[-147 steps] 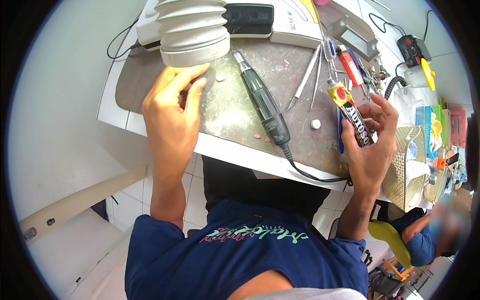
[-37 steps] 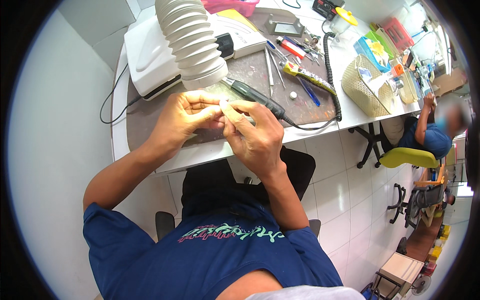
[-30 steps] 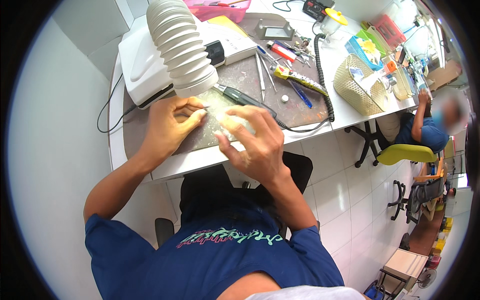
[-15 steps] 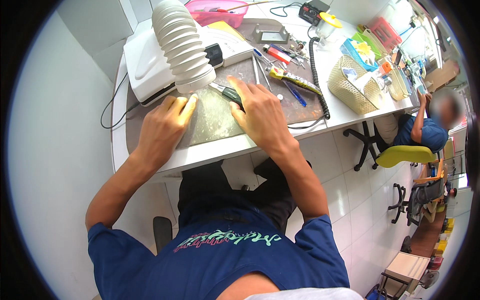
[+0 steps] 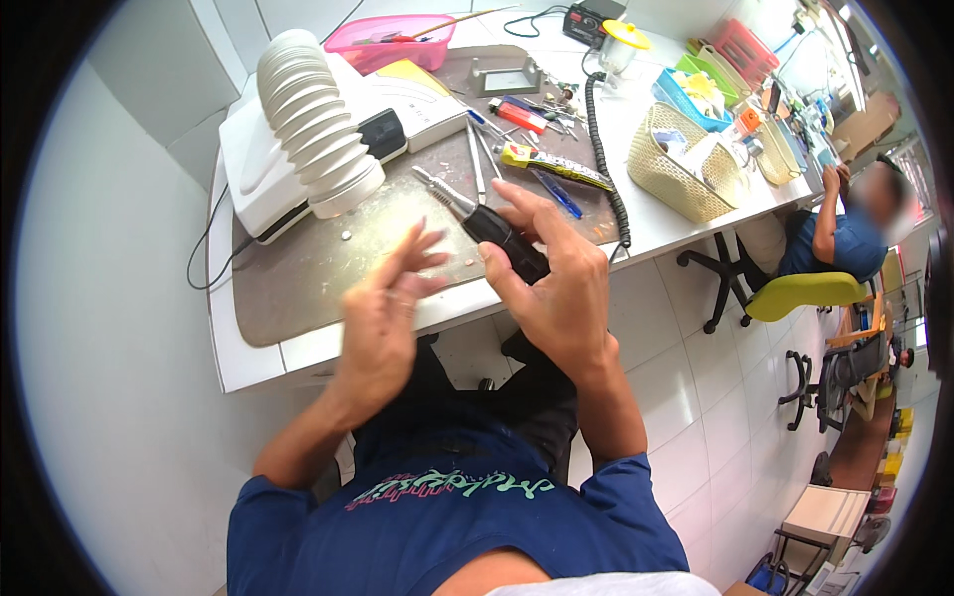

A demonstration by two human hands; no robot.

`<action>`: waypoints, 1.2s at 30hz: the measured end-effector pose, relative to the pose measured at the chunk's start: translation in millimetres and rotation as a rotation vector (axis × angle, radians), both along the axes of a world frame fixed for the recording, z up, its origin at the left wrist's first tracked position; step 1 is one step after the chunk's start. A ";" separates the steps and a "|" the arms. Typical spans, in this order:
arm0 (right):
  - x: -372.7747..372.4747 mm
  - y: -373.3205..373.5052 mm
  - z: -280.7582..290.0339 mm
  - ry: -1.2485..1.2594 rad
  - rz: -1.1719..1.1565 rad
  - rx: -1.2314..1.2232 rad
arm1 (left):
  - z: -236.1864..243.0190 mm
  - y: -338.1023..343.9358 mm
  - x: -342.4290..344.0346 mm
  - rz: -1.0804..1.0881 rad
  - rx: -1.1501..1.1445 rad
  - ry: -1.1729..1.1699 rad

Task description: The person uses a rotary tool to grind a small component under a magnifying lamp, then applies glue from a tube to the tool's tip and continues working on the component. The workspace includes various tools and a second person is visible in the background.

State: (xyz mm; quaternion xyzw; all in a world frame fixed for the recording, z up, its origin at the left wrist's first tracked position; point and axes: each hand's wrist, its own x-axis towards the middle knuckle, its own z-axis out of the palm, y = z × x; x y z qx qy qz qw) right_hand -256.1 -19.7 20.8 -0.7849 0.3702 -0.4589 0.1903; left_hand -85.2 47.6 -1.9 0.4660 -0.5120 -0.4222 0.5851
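My right hand [image 5: 561, 283] is closed around a dark rotary handpiece [image 5: 502, 236], lifted a little above the brown work mat [image 5: 298, 278]; its silver tip [image 5: 435, 187] points toward the white ribbed suction hose [image 5: 313, 129]. My left hand [image 5: 386, 313] hovers at the table's front edge, just left of the handpiece. It is blurred by motion, its fingers are spread, and I see nothing in it. Small white bits lie on the mat near the hose mouth.
A white suction unit [image 5: 263, 169] stands at the back left, with a pink tray [image 5: 397, 40] behind it. Hand tools, a yellow tube [image 5: 552, 164], a coiled black cable [image 5: 603, 129] and a wicker basket [image 5: 686, 149] lie to the right. Another person sits on a green chair [image 5: 805, 293].
Both hands lay on the mat by the hose. My right hand has now picked up the handpiece and drawn it toward me; my left hand has pulled back to the table edge.
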 end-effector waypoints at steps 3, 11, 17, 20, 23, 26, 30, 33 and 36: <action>-2.0 6.8 10.2 -0.126 0.073 0.129 | 1.3 -10.6 -32.3 -0.381 0.112 0.290; -65.8 4.2 35.6 -0.085 0.372 0.526 | -7.0 -32.3 -69.2 -0.593 0.064 0.160; -101.0 -5.5 45.9 -0.111 0.513 0.759 | -22.2 -49.0 -86.4 -0.764 -0.159 0.013; -113.5 -14.0 44.4 -0.127 0.501 0.816 | -22.2 -55.9 -91.8 -0.908 -0.091 0.060; -119.5 -24.0 43.2 -0.011 0.552 0.675 | -27.2 -59.5 -99.4 -0.916 -0.152 0.076; -137.5 -39.4 42.0 0.189 0.576 0.640 | -34.2 -60.2 -105.2 -0.909 -0.037 0.120; -125.4 -44.2 35.1 -0.002 0.467 0.892 | -31.6 -47.3 -117.0 -0.804 0.300 0.444; -122.7 -52.0 22.3 -0.177 0.411 1.060 | -24.7 -51.1 -117.0 -0.774 0.396 0.572; -117.9 -69.1 21.7 -0.127 0.289 0.973 | -28.2 -61.3 -113.1 -0.793 0.379 0.623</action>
